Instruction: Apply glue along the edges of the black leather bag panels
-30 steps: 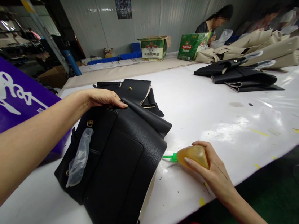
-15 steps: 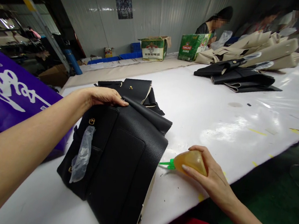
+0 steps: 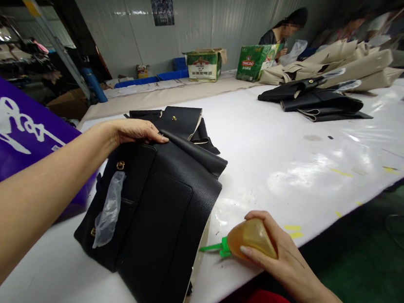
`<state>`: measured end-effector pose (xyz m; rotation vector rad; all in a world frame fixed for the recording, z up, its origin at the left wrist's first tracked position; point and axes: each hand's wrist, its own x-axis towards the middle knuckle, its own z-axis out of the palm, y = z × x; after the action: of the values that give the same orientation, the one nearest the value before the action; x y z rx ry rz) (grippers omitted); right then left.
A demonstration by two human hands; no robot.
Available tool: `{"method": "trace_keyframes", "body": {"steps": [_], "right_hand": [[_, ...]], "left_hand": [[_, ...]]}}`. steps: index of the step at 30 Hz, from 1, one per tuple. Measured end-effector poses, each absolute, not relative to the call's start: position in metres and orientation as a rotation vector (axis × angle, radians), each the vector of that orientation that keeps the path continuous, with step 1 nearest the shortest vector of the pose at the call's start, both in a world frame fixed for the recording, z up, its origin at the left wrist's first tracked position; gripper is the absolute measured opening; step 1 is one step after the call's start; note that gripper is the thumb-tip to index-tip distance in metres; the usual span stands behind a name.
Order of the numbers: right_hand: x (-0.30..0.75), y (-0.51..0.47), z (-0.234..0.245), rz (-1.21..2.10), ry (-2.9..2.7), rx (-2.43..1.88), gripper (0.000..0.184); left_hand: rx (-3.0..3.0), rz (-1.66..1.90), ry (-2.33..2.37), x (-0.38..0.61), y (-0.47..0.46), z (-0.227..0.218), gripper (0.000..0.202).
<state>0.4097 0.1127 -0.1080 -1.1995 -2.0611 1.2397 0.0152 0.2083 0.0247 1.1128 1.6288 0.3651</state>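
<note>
A black leather bag piece (image 3: 164,216) lies across the white table, its pale inner edge showing on the right. Gold clasps and a strip of clear plastic wrap (image 3: 109,211) sit on its left part. My left hand (image 3: 141,132) grips its far edge, fingers closed on the leather. In my right hand (image 3: 271,248) is a squeeze bottle (image 3: 250,238) of amber liquid, held on its side. Its green nozzle (image 3: 214,246) points left, with the tip at the bag piece's right edge; whether it touches cannot be made out.
More black leather pieces (image 3: 180,119) lie just beyond. Farther back are another black stack (image 3: 319,99), beige pieces (image 3: 359,67) and green cartons (image 3: 255,62). A purple bag (image 3: 22,144) stands at left. A person (image 3: 283,31) sits across the table (image 3: 269,145).
My right hand has brought the squeeze bottle nearer to me and slightly left, its nozzle moving down along the bag piece's right edge. My left hand keeps its hold.
</note>
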Motion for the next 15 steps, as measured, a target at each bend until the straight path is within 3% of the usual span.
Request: {"method": "trace_keyframes", "body": {"steps": [8,15], "right_hand": [[0.399,0.166,-0.116,0.952,-1.938,-1.290,0.047],[0.406,0.127,-0.112,1.248,-2.018,-1.234,0.042]], "left_hand": [[1.126,0.365,1.648,0.009,0.213,0.019,0.030],[1.113,0.366,1.665,0.011,0.212,0.020,0.028]]}}
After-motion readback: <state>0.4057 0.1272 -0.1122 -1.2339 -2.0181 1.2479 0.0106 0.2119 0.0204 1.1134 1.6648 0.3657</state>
